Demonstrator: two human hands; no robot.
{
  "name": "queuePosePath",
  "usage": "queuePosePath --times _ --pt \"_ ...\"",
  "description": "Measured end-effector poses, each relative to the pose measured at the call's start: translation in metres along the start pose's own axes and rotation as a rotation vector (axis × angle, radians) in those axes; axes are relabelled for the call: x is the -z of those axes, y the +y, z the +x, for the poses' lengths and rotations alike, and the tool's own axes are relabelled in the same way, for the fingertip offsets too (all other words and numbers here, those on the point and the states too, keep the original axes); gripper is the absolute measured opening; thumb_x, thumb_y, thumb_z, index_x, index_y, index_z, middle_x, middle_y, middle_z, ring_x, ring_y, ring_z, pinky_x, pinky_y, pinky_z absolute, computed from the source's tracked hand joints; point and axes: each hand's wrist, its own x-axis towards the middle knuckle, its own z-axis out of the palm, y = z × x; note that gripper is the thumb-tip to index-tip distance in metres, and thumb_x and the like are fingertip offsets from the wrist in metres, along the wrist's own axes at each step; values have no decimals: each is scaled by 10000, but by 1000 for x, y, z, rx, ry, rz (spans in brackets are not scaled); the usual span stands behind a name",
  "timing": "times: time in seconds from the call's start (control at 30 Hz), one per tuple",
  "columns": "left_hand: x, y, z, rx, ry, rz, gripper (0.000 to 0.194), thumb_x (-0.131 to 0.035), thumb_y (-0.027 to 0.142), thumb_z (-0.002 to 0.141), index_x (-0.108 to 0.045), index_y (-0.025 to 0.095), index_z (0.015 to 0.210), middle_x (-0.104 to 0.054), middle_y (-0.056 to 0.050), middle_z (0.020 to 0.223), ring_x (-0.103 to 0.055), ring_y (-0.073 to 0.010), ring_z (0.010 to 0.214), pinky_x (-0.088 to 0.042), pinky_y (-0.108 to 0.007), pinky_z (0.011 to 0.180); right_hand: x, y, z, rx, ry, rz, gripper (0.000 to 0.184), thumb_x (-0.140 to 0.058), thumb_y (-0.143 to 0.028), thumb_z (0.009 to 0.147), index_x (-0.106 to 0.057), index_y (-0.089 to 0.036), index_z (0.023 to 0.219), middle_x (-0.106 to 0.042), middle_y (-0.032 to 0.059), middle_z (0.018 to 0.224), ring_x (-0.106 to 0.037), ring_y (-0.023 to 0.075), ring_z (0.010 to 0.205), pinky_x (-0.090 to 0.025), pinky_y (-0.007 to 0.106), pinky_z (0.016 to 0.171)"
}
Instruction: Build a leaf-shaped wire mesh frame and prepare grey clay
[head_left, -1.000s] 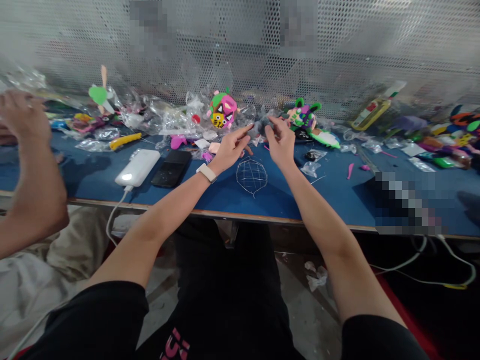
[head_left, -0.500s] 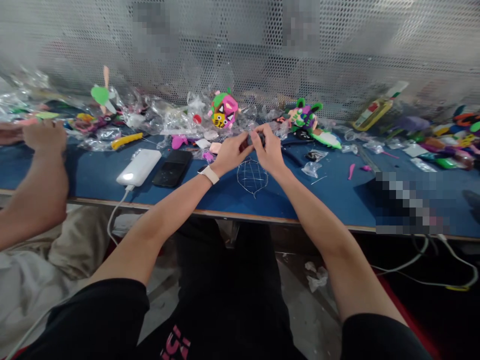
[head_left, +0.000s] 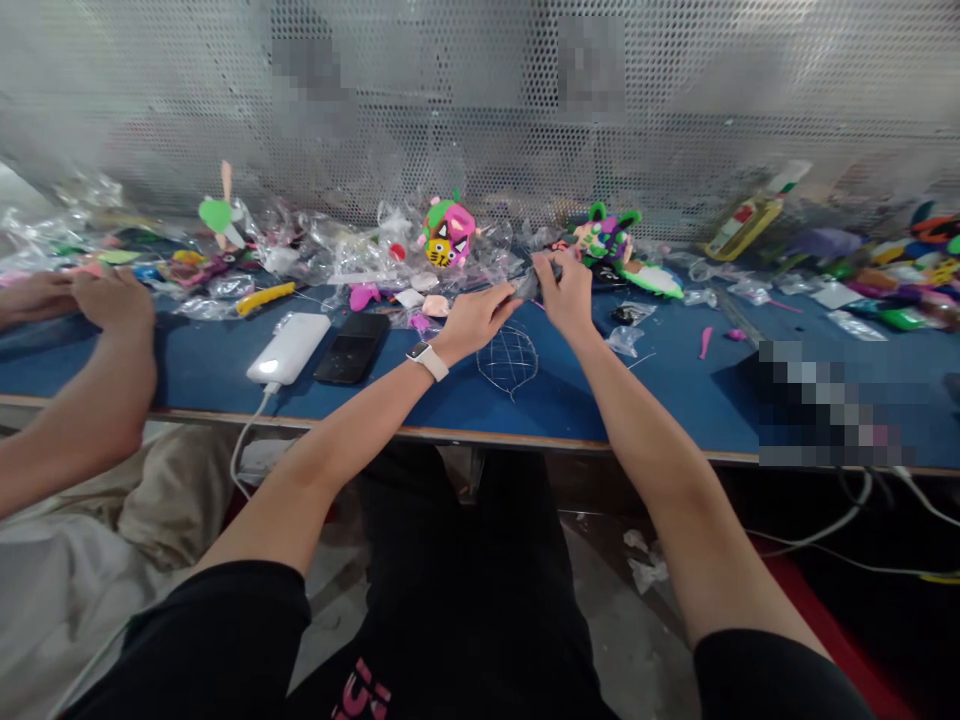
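My left hand (head_left: 478,320), with a pale-banded watch (head_left: 427,360) on its wrist, has its fingers closed at the near left edge of a small greyish plastic bag (head_left: 529,287). My right hand (head_left: 564,292) pinches the bag's other side, where a dark lump (head_left: 556,270) shows between thumb and fingers. What the lump is made of cannot be made out. Just below both hands, a leaf-shaped wire frame (head_left: 508,361) with crossing wires lies flat on the blue table (head_left: 450,405). Neither hand touches the frame.
Left of my hands lie a black phone (head_left: 352,348), a white power bank (head_left: 289,348) with a cable and a yellow cutter (head_left: 265,298). Behind are colourful clay figures (head_left: 448,235) among plastic wrappers. A bottle (head_left: 750,225) stands right. Another person's hand (head_left: 112,295) works far left.
My hands have moved apart, the right one shifting right, and the greyish bag now shows between them. The wire frame stays on the table. The view has shifted slightly.
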Motion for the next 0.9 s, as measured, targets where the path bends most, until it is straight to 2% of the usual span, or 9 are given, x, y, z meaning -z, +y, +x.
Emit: queuePosePath --times 0.13,0.23,0.3,0.43,0.57,0.63,0.73,0.9 --pt "4 -2 -1 -15 -35 -45 368 -429 382 1134 -689 171 1288 -812 -143 1115 -780 -268 949 -562 -379 813 2 -4 -4 -24 32 26 766 -341 -937 970 -658 -264 785 -582 26 663 -632 240 688 -599 491 838" --pt "10 -4 0 0 -51 -79 361 -444 339 1124 -698 188 1332 -818 -125 1128 -779 -247 942 -570 -366 827 0 -16 -10 -40 -5 103 768 -331 -934 974 -692 -275 818 -556 14 642 -633 234 663 -614 474 786" --pt "12 -6 1 9 -51 -85 321 -482 344 1113 -729 207 1266 -818 -98 1039 -764 -228 867 -557 -350 790 -1 -24 -14 -24 -74 143 769 -313 -911 996 -747 -285 897 -593 23 672 -656 232 677 -614 454 768" --pt "13 -8 0 50 20 -98 251 -629 448 1052 -735 230 985 -766 -49 839 -688 -196 727 -516 -340 720 -2 -39 -20 47 -210 163 792 -240 -879 1025 -791 -312 1072 -721 60 837 -731 265 831 -617 471 839" --pt "10 -9 0 150 170 -89 344 -691 533 1008 -631 239 840 -652 -16 696 -593 -177 637 -464 -341 663 -4 -45 -22 137 -288 149 666 -496 -892 954 -754 -311 1152 -787 90 1048 -747 311 980 -612 522 953" --pt "9 -11 0 177 201 -70 342 -693 515 1002 -592 241 825 -611 -8 663 -560 -172 612 -429 -342 639 -6 -45 -23 158 -273 142 606 -538 -851 966 -741 -296 1103 -788 94 1058 -741 308 991 -602 527 979" --pt "6 -13 0 191 203 -36 304 -740 455 944 -564 242 816 -601 -4 660 -534 -166 595 -397 -343 621 -10 -47 -24 160 -274 111 562 -482 -797 1024 -712 -290 949 -764 71 967 -722 275 938 -592 493 947" --pt "2 -12 2 146 161 -25 269 -742 374 900 -528 250 795 -595 -10 673 -544 -175 612 -410 -351 628 -11 -57 -28 120 -230 63 660 -413 -829 1029 -590 -276 714 -638 29 707 -626 218 709 -542 419 758"
